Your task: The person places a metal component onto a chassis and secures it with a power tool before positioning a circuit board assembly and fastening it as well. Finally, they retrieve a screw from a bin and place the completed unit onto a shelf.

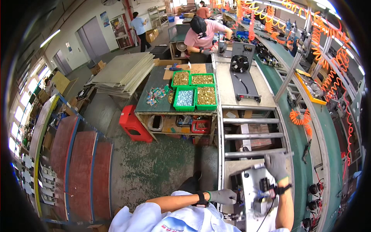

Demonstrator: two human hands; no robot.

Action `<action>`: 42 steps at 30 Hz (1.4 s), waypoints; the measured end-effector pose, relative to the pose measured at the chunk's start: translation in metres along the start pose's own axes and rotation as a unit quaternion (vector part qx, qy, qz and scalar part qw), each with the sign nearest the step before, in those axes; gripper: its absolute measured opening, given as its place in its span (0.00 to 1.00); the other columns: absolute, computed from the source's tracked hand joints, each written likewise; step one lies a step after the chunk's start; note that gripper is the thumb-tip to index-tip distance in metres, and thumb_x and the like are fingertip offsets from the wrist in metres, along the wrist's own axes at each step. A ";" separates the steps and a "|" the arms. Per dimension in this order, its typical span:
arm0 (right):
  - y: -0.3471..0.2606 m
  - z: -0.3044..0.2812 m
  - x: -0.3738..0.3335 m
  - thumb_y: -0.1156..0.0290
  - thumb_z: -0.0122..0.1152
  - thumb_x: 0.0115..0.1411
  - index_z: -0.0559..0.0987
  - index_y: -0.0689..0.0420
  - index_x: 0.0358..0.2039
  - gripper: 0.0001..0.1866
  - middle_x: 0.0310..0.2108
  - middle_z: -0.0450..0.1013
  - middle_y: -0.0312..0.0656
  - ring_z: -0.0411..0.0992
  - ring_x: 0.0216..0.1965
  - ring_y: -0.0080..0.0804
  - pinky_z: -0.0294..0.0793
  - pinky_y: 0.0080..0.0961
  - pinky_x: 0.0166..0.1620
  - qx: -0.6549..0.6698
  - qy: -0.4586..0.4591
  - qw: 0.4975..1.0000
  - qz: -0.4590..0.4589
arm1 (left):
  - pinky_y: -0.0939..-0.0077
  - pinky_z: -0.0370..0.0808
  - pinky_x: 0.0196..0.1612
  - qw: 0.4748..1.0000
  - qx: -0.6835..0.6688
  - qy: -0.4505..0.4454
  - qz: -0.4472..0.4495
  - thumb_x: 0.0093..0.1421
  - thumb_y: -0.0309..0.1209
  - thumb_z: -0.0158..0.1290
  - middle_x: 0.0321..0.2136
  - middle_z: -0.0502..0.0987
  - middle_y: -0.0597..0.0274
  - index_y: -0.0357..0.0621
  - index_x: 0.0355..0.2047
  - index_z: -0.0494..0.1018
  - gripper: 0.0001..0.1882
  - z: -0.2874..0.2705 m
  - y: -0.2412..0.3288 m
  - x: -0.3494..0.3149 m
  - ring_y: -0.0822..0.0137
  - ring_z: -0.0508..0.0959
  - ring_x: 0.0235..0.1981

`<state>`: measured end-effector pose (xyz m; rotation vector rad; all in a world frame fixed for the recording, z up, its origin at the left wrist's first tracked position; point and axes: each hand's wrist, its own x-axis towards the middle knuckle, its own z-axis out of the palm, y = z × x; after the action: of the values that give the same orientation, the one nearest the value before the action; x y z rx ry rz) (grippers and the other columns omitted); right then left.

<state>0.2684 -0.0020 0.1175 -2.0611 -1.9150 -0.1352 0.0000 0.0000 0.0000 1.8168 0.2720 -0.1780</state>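
A silvery metal chassis (pixel 251 185) with black parts and wires lies in front of me on the conveyor line. My left hand (pixel 224 196), in a grey glove, is at its left side with the fingers curled; what they hold, if anything, is hidden. At the far right corner of the chassis is my right hand (pixel 276 166), also gloved, its fingers closed and close to a metal roller. Whether it grips the panel edge cannot be made out. A black block-shaped part (pixel 264 184) sits on the chassis between the hands.
Green bins (pixel 184 109) of small metal parts stand on a workbench (pixel 154 106) ahead. Beyond the rollers (pixel 251 136) is another chassis with a fan (pixel 240 63). A co-worker (pixel 205 36) works farther up. Orange coiled hoses (pixel 300 117) hang right; a red stool (pixel 133 125) stands left.
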 end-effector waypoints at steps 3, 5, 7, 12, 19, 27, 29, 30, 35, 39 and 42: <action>-0.016 -0.014 -0.060 0.58 0.50 0.61 0.74 0.55 0.16 0.20 0.17 0.70 0.49 0.69 0.24 0.52 0.62 0.47 0.34 0.020 0.001 1.000 0.018 | 0.62 0.74 0.45 0.998 0.010 -0.019 -0.053 0.59 0.42 0.52 0.35 0.79 0.50 0.41 0.39 0.77 0.17 -0.003 -0.025 0.006 0.56 0.80 0.40; -0.025 -0.031 -0.093 0.60 0.51 0.60 0.74 0.56 0.15 0.19 0.16 0.69 0.49 0.69 0.24 0.52 0.64 0.47 0.36 0.023 -0.008 0.999 0.042 | 0.61 0.74 0.46 0.996 0.025 -0.005 -0.088 0.59 0.41 0.51 0.36 0.79 0.50 0.41 0.39 0.77 0.17 -0.013 -0.043 0.018 0.54 0.79 0.40; -0.044 -0.044 -0.125 0.62 0.53 0.59 0.74 0.56 0.15 0.18 0.16 0.69 0.49 0.69 0.24 0.52 0.66 0.48 0.40 0.009 -0.014 0.994 0.105 | 0.60 0.74 0.47 0.996 0.064 0.013 -0.064 0.59 0.40 0.49 0.37 0.79 0.50 0.42 0.40 0.77 0.17 -0.019 -0.059 0.024 0.53 0.79 0.41; -0.068 -0.088 -0.197 0.52 0.56 0.59 0.82 0.59 0.26 0.21 0.27 0.77 0.57 0.75 0.32 0.56 0.69 0.49 0.46 -0.017 -0.268 0.911 0.314 | 0.60 0.74 0.46 0.994 0.058 0.003 -0.095 0.56 0.40 0.49 0.36 0.81 0.49 0.43 0.39 0.79 0.17 -0.040 -0.089 0.042 0.52 0.80 0.40; -0.070 -0.091 -0.347 0.47 0.52 0.63 0.83 0.61 0.29 0.27 0.25 0.77 0.56 0.77 0.30 0.55 0.75 0.47 0.36 0.006 -0.277 0.769 0.577 | 0.61 0.74 0.46 0.992 0.014 -0.086 -0.097 0.57 0.39 0.48 0.36 0.81 0.50 0.41 0.39 0.79 0.18 -0.090 -0.093 0.080 0.54 0.80 0.40; -0.036 -0.017 -0.510 0.56 0.55 0.59 0.83 0.60 0.32 0.18 0.32 0.78 0.55 0.77 0.38 0.52 0.70 0.41 0.51 -0.088 -0.262 0.654 0.704 | 0.55 0.74 0.43 0.999 0.004 -0.038 -0.038 0.58 0.39 0.49 0.33 0.80 0.47 0.40 0.36 0.77 0.15 -0.253 -0.148 0.073 0.48 0.80 0.39; -0.049 0.010 -0.476 0.58 0.56 0.57 0.84 0.59 0.31 0.17 0.34 0.78 0.56 0.77 0.40 0.55 0.67 0.43 0.56 -0.135 -0.242 0.750 0.601 | 0.57 0.74 0.41 0.999 0.001 -0.005 -0.035 0.57 0.39 0.50 0.32 0.80 0.46 0.42 0.36 0.78 0.15 -0.314 -0.150 0.058 0.50 0.80 0.36; -0.057 0.028 -0.440 0.59 0.56 0.56 0.84 0.59 0.31 0.16 0.36 0.78 0.57 0.76 0.42 0.56 0.65 0.43 0.59 -0.240 -0.217 0.856 0.404 | 0.65 0.76 0.43 0.999 0.017 0.024 -0.028 0.59 0.34 0.53 0.34 0.81 0.52 0.40 0.37 0.78 0.12 -0.346 -0.140 0.048 0.59 0.81 0.37; -0.015 0.141 -0.155 0.56 0.53 0.57 0.81 0.59 0.42 0.21 0.41 0.77 0.59 0.76 0.45 0.58 0.74 0.49 0.49 0.017 -0.327 0.733 0.597 | 0.67 0.75 0.43 0.978 0.096 0.108 0.151 0.57 0.25 0.52 0.35 0.78 0.53 0.40 0.40 0.77 0.11 -0.487 -0.011 -0.005 0.56 0.79 0.38; 0.015 0.201 0.058 0.51 0.48 0.60 0.83 0.61 0.35 0.25 0.37 0.79 0.56 0.77 0.41 0.56 0.75 0.45 0.49 0.030 -0.372 0.823 0.428 | 0.63 0.77 0.36 0.911 0.260 0.172 0.270 0.51 0.26 0.51 0.30 0.78 0.56 0.43 0.31 0.78 0.08 -0.548 0.119 -0.086 0.55 0.79 0.32; 0.049 0.239 0.197 0.56 0.49 0.58 0.82 0.60 0.34 0.21 0.34 0.79 0.54 0.77 0.37 0.54 0.75 0.47 0.44 0.039 -0.378 0.876 0.297 | 0.70 0.74 0.34 0.888 0.273 0.108 0.354 0.40 0.31 0.59 0.34 0.76 0.64 0.48 0.33 0.77 0.15 -0.574 0.188 -0.130 0.62 0.77 0.36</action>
<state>0.2997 0.2544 -0.0601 -2.7739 -1.4343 1.0050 -0.0845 0.4964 0.3580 2.3762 -0.3377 0.5178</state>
